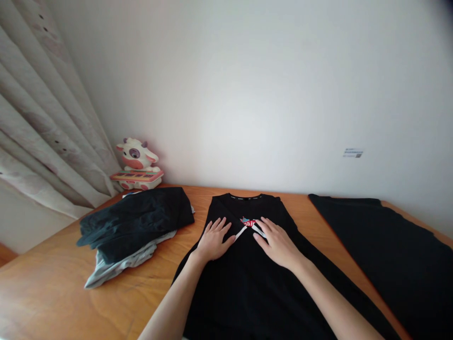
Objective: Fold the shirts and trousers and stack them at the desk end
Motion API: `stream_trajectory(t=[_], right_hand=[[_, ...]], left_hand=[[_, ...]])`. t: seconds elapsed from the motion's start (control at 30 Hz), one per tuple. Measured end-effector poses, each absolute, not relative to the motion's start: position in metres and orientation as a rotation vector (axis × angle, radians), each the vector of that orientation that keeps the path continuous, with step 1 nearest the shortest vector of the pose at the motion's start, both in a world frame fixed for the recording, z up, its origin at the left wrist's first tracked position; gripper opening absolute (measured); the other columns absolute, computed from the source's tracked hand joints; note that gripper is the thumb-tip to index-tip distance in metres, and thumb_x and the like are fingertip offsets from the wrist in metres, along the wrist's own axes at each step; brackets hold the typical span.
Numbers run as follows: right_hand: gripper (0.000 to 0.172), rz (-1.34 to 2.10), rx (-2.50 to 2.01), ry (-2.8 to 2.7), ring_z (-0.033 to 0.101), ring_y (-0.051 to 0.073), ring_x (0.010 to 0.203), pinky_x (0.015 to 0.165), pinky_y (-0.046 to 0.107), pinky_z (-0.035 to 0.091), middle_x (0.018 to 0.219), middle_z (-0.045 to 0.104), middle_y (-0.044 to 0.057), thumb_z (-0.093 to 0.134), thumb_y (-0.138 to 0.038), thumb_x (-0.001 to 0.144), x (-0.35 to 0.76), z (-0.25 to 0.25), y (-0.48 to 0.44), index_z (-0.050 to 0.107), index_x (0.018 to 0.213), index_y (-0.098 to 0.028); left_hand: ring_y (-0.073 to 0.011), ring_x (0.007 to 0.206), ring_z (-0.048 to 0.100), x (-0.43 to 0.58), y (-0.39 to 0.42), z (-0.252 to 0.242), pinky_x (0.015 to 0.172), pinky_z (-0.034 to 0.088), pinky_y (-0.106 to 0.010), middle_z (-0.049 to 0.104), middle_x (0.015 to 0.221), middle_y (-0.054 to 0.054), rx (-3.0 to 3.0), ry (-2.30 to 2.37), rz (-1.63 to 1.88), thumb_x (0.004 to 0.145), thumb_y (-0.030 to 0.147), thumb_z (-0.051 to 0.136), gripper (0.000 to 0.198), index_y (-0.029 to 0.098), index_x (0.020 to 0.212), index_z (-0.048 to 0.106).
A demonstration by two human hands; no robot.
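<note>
A black T-shirt (247, 283) lies spread flat on the wooden table (53, 293), collar toward the wall, with a red and white print on its chest. My left hand (213, 239) rests palm down on the shirt's chest, fingers stretched out, just left of the print. My right hand (275, 242) lies flat on the shirt to the right of the print, fingers extended and together. Neither hand holds anything.
A pile of dark and grey clothes (130, 231) sits on the table at the left. Another black garment (392, 255) lies spread at the right. A toy cow with a small keyboard (137, 165) stands by the wall, beside a curtain (46, 118).
</note>
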State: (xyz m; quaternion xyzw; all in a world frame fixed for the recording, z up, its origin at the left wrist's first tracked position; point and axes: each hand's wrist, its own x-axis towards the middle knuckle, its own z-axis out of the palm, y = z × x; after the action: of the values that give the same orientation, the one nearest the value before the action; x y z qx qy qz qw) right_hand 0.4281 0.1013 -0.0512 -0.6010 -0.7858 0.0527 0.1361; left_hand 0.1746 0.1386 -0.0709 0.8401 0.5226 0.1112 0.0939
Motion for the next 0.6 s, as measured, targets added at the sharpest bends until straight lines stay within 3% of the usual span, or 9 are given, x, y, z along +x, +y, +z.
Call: stream_trajectory(t=[0.1,0.23,0.47,0.6], right_hand=[[0.071,0.212,-1.836,-2.286,0.022,0.032,0.156,0.122,0.061,0.02,0.167,0.027,0.015,0.03,-0.06,0.103,0.411,-0.08,0.106,0.033,0.161,-0.018],[0.077,0.176,-1.848,-2.317,0.017,0.029,0.157,0.124,0.058,0.013,0.169,0.019,0.013,0.024,-0.065,0.102,0.411,-0.091,0.11,0.027,0.162,-0.017],[0.075,0.19,-1.847,-2.324,0.019,0.029,0.157,0.124,0.058,0.014,0.169,0.021,0.013,0.028,-0.064,0.102,0.418,-0.088,0.131,0.028,0.162,-0.018],[0.067,0.068,-1.783,-2.249,0.028,0.029,0.153,0.122,0.056,0.019,0.165,0.035,0.014,0.037,-0.056,0.102,0.416,-0.093,0.132,0.04,0.157,-0.018]], left_hand=[[-0.0315,0.155,0.026,0.176,0.142,-0.075,0.125,0.021,-0.057,0.033,0.166,-0.011,2.529,1.564,0.289,0.103,0.06,0.036,0.065,0.021,0.155,0.045],[-0.0323,0.155,0.025,0.178,0.153,-0.08,0.124,0.021,-0.059,0.031,0.166,-0.011,2.557,1.556,0.241,0.104,0.059,0.035,0.065,0.023,0.157,0.042],[-0.0319,0.154,0.03,0.181,0.168,-0.081,0.124,0.022,-0.057,0.04,0.163,-0.009,2.549,1.562,0.356,0.102,0.061,0.04,0.062,0.025,0.152,0.049],[-0.0291,0.135,0.055,0.185,0.166,-0.075,0.117,0.037,-0.047,0.063,0.142,-0.012,2.483,1.65,0.636,0.101,0.045,0.05,0.041,0.02,0.126,0.069]])
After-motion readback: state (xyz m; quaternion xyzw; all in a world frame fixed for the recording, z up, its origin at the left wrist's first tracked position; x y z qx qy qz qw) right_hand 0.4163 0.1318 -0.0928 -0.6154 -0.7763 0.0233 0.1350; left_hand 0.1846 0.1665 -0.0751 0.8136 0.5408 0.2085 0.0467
